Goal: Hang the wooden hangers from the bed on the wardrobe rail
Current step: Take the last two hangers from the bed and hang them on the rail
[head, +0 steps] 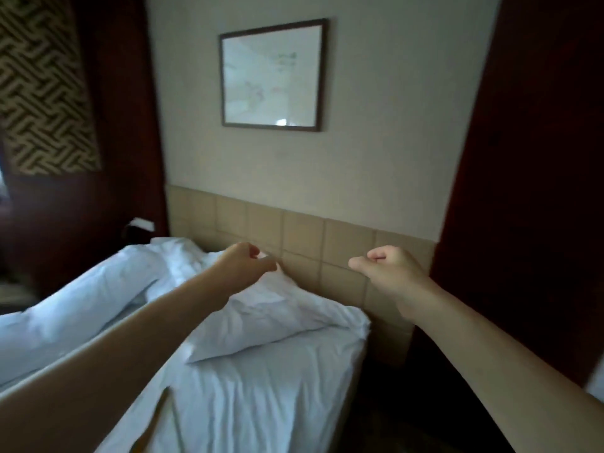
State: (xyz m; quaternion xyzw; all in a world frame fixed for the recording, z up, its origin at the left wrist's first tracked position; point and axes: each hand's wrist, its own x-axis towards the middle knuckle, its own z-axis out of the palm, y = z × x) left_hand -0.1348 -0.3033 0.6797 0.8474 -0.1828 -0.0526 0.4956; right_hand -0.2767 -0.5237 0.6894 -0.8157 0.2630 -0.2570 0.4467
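Head view over a bed (261, 403) with white sheets. Both arms extended above the mattress; left hand (243, 261) loosely curled above the pillow (261, 318), fingers bent inward, nothing visibly held. Right hand (389, 268) closed into a loose fist in front of the tiled headboard panel (327, 243), likewise holding nothing visible. Rolled duvet (85, 308) along the left side; framed picture (273, 75) on the wall above.

Wooden hangers: none clearly in view. Thin dark line on the sheet near the lower edge, beside the left forearm, too indistinct to identify; possibly an edge of one, possibly a crease. Wardrobe rail not in view either.

Expected handling, as a judgement: rigid, light, smooth-finished wood, unlikely to flex or break, liable to slide on cotton and to tangle by the hooks when gathered. Best hold probably at the neck just below the hook, or around the shoulder bar, leaving the hook free for the rail. Task apparently at the search stage.
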